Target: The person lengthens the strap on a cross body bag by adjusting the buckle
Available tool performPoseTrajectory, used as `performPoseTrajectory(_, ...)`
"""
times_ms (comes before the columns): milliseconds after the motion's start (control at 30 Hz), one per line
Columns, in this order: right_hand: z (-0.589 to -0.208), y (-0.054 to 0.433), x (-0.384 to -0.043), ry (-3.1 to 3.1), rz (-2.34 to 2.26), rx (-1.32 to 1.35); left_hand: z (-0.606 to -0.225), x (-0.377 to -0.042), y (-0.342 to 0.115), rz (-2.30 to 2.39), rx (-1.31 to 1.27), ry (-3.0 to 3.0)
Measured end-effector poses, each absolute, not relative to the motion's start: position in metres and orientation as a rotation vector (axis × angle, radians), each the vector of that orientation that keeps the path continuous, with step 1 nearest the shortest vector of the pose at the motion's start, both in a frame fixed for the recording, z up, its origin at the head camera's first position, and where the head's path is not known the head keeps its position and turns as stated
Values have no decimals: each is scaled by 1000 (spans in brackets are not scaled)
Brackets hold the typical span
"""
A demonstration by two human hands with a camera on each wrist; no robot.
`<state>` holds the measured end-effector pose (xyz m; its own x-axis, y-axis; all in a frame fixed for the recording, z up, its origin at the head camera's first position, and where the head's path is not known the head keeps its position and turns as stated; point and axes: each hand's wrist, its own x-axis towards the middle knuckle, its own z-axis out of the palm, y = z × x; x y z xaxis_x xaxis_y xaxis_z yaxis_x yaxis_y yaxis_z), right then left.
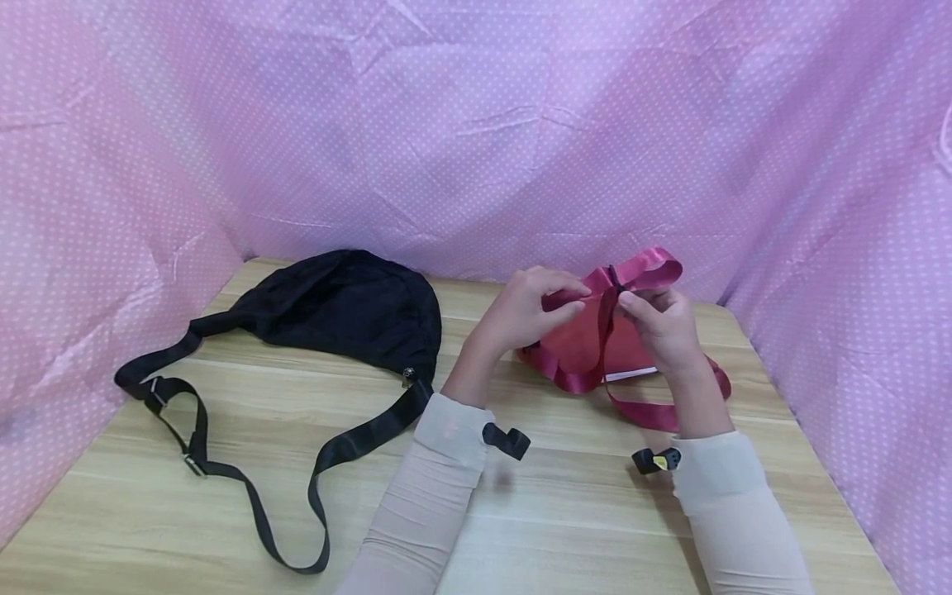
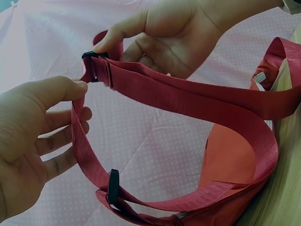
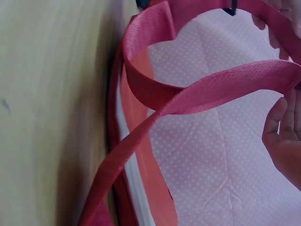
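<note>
A red waist bag (image 1: pixel 573 339) lies towards the back right of the table, its red strap (image 1: pixel 645 268) lifted above it in loops. With thumb and fingers, my right hand (image 1: pixel 665 326) pinches the strap at a black slider buckle (image 2: pixel 89 55). My left hand (image 1: pixel 531 306) pinches the strap just beside that buckle, as the left wrist view shows, its other fingers loosely spread behind the webbing. A second black slider (image 2: pixel 113 186) hangs lower on the strap. In the right wrist view the buckle end lies outside the frame, and a pale zipper (image 3: pixel 134 174) runs along the bag.
A black waist bag (image 1: pixel 349 310) lies on the left of the wooden table (image 1: pixel 565 529), its black strap (image 1: pixel 256 496) looped towards the front. Pink dotted cloth (image 1: pixel 476 132) hangs behind and at both sides.
</note>
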<state>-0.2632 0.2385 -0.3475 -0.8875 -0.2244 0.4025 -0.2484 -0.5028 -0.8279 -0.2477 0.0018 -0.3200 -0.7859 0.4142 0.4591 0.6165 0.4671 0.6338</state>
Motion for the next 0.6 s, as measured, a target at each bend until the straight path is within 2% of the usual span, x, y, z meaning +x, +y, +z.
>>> performPoseTrajectory(600,-349,240,-263,-1695,2506,744,-319,-245,4,-1135,-960,-2530)
